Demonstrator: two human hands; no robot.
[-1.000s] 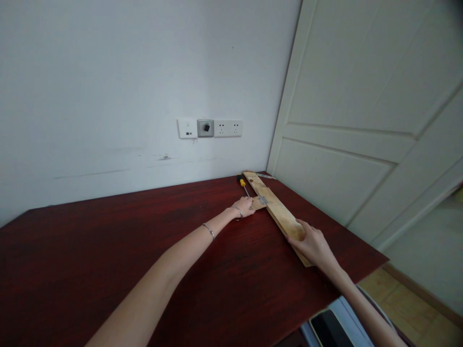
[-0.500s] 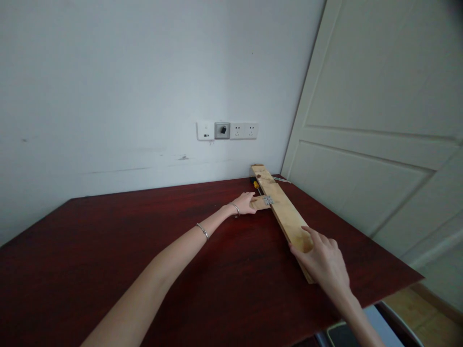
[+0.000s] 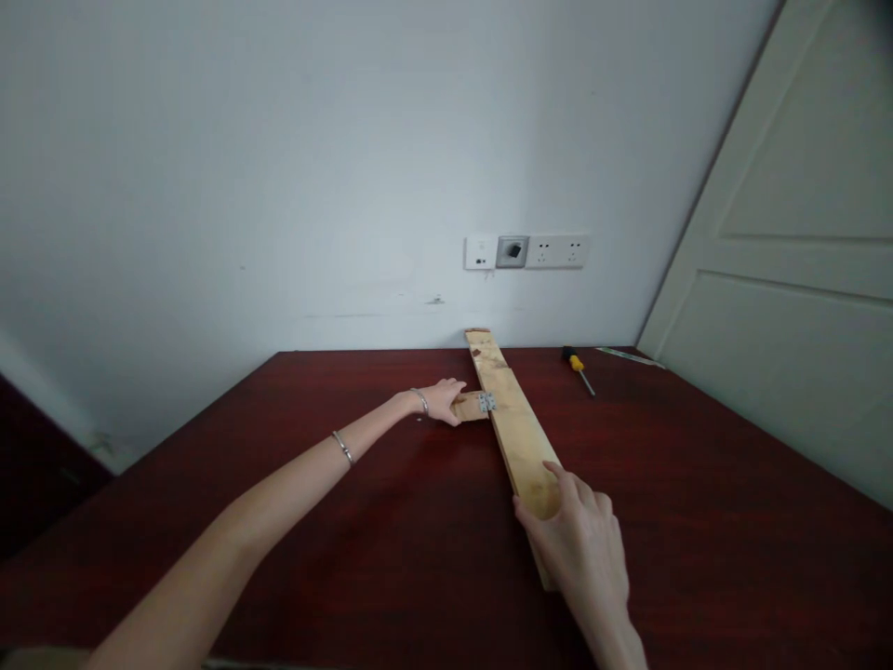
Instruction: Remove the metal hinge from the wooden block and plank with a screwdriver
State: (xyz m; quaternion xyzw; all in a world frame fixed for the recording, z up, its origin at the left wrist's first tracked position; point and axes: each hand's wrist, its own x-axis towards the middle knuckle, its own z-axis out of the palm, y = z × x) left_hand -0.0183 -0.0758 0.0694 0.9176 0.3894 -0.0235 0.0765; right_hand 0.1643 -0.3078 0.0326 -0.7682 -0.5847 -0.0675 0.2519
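A long pale wooden board (image 3: 525, 423) lies on the dark red table, its far end close to the wall. A metal hinge (image 3: 486, 401) joins its left edge to a short wooden piece (image 3: 472, 407) that sticks out sideways. My left hand (image 3: 442, 401) is closed around the outer end of this short piece. Nearer to me, my right hand (image 3: 582, 530) spans the board's width, thumb on the left edge and fingers over the right one. That palm hides part of the board's near end.
To the board's right, a screwdriver (image 3: 578, 364) with a black and yellow handle lies on the table (image 3: 698, 484). A thin ruler-like strip (image 3: 631, 356) is by the back right corner. Wall sockets (image 3: 556, 251) sit above the table's back edge, and a white door (image 3: 788, 307) stands at right.
Both hands have shifted the hinged boards left across the table. The screwdriver, partly behind the board before, now shows in full on its right. My view has turned left.
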